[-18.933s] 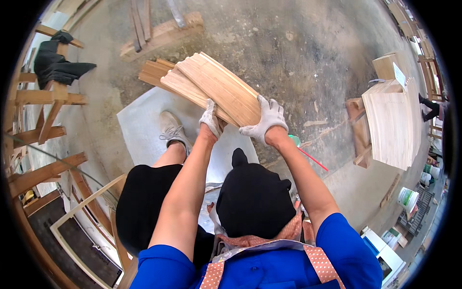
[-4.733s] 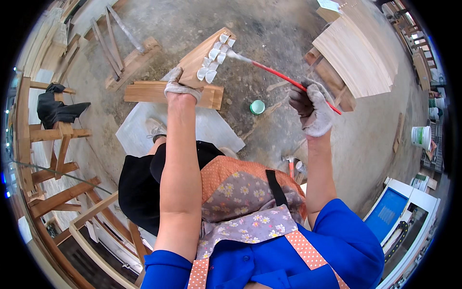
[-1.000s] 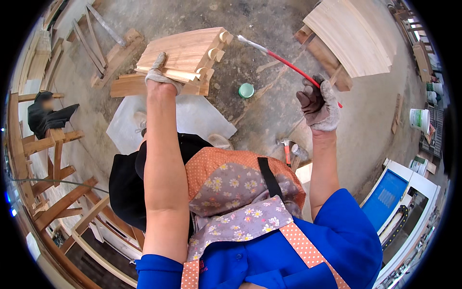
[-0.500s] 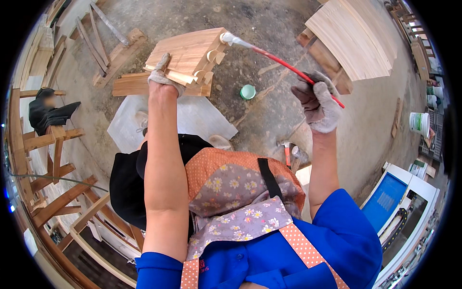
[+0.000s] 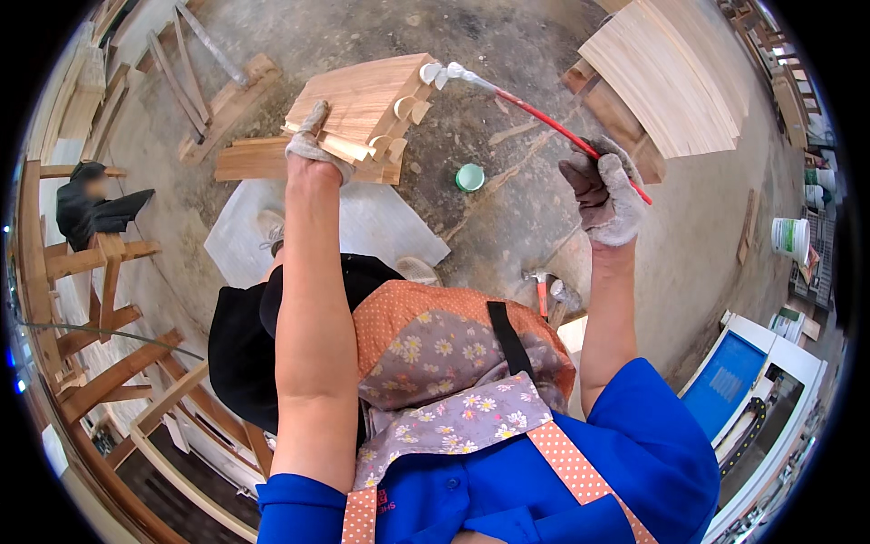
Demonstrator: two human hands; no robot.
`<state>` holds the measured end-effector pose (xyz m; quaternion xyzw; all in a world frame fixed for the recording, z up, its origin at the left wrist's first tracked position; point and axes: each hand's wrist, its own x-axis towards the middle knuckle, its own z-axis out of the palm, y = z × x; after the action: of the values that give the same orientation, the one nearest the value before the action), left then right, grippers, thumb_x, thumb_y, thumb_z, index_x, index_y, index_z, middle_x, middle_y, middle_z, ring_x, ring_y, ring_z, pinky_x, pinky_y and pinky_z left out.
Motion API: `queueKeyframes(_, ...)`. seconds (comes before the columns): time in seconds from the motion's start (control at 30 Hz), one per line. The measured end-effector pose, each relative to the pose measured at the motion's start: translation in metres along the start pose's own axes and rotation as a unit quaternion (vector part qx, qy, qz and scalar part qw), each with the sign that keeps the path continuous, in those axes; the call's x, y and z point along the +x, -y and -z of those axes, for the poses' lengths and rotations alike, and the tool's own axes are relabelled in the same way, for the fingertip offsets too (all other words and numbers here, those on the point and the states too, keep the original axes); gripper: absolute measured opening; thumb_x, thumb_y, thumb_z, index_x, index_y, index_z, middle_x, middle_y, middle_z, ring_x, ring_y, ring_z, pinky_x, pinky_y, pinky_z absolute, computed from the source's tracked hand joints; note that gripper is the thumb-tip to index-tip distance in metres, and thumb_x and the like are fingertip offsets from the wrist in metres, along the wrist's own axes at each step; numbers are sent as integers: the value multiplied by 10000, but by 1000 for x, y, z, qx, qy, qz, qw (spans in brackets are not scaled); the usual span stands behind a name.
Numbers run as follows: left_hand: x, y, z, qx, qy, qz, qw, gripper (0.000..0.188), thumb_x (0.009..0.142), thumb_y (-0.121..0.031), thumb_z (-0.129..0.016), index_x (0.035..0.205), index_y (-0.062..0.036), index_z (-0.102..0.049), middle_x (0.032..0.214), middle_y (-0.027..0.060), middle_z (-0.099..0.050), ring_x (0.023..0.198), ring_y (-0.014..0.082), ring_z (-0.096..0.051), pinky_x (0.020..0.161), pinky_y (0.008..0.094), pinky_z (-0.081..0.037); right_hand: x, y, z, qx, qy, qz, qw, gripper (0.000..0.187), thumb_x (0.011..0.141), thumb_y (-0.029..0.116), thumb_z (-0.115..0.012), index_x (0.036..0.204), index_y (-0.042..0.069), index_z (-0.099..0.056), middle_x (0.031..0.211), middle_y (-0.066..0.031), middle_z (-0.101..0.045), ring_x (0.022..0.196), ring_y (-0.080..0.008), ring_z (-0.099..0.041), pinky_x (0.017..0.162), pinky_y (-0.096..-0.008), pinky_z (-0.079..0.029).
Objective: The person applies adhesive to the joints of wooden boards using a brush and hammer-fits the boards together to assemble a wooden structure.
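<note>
A light wooden board (image 5: 372,95) with rounded tabs along its right end is held tilted up over the floor. My left hand (image 5: 317,150), in a pale work glove, is closed on its near left edge, thumb lying across the top face. My right hand (image 5: 605,195), gloved in grey and white, grips the red handle of a brush (image 5: 548,120). The brush's white-coated tip touches the far tab at the board's right end, where wet white stuff shows. On the floor between my hands sits a small green-rimmed cup (image 5: 470,178) of pale liquid.
More planks (image 5: 249,159) lie beneath the held board, beside a grey sheet (image 5: 399,222). A hammer (image 5: 542,292) rests near my knees. Stacked panels (image 5: 662,82) stand at the far right, a white bucket (image 5: 790,238) beyond. Wooden frames and a dark-clothed person (image 5: 95,204) are at left.
The board and my left hand have shifted slightly to the right. My right hand and the brush have also moved a little right, the tip still at the far tab.
</note>
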<state>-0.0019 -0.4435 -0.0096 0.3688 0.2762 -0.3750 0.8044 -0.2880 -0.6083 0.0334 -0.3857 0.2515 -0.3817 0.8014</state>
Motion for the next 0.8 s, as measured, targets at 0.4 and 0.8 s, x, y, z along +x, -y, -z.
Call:
queueKeyframes(0.4,9,-5,9,-37,32,39,998,350,720,-105,-620,1052,-64,-518,1063,130,-552,937,320,-540,801,529,-422,-8,-14,-15,9,52,-28,998,243,807,90,-485,1001,-52,-514,911,-194,-587,804,-294,-608,748,-429,-506)
queueKeyframes(0.8,2,-4,6,7,18,-2,1000,360,714,-144,-640,1049,-87,-522,1045,125,-562,912,321,-549,741,566,-421,-6,-19,-17,50,19,-46,997,261,810,116,-502,1032,-22,-500,922,-204,-585,787,-266,-615,745,-425,-507)
